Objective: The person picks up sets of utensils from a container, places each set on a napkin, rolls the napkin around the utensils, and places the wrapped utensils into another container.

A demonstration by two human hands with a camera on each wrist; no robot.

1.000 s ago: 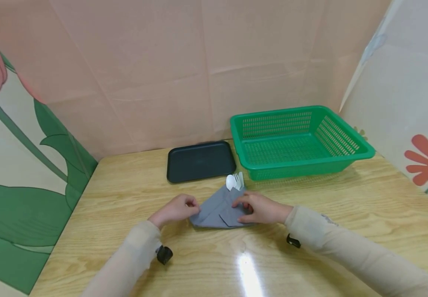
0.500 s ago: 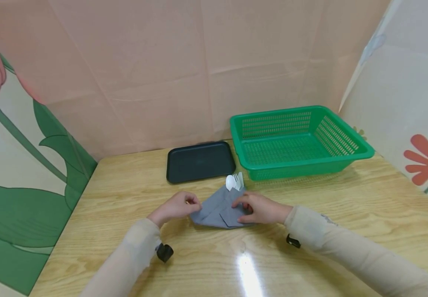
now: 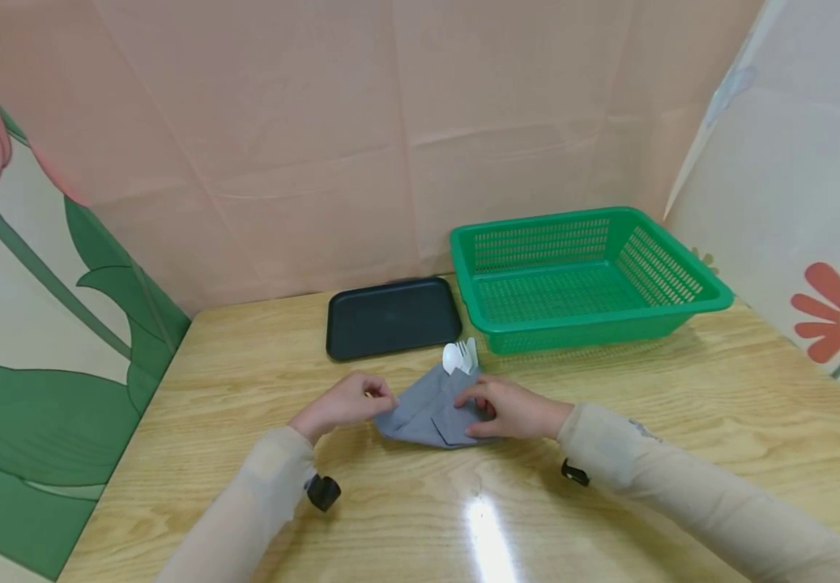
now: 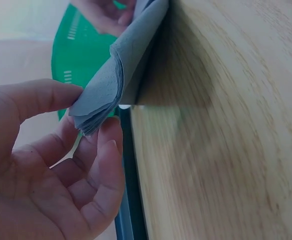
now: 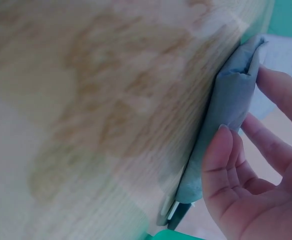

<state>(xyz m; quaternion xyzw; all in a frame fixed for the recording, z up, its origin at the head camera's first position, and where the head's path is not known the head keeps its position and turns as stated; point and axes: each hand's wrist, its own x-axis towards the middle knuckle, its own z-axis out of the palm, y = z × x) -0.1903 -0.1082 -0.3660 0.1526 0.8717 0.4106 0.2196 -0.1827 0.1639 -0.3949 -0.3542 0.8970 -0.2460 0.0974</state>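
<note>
A grey napkin [image 3: 427, 413], folded in layers, lies on the table around a white spoon [image 3: 452, 357], a fork [image 3: 463, 353] and a knife [image 3: 473, 351]; only their upper ends show. My left hand [image 3: 350, 401] pinches the napkin's left corner between thumb and fingers. In the left wrist view that corner [image 4: 98, 102] shows several stacked layers, raised off the wood. On the right side, my right hand [image 3: 510, 409] holds the folded part, thumb and curled fingers on the cloth. The right wrist view shows the napkin's rolled edge [image 5: 226, 107] against these fingers.
Behind the napkin lies a black tray [image 3: 394, 317]. A green basket [image 3: 609, 320] with slotted sides stands at the back right, close to the cutlery tips. A pink sheet [image 3: 303, 146] hangs along the table's far edge.
My left hand has risen slightly and shifted a little to the right, lifting the napkin's left corner with it. My right hand stays where it was.
</note>
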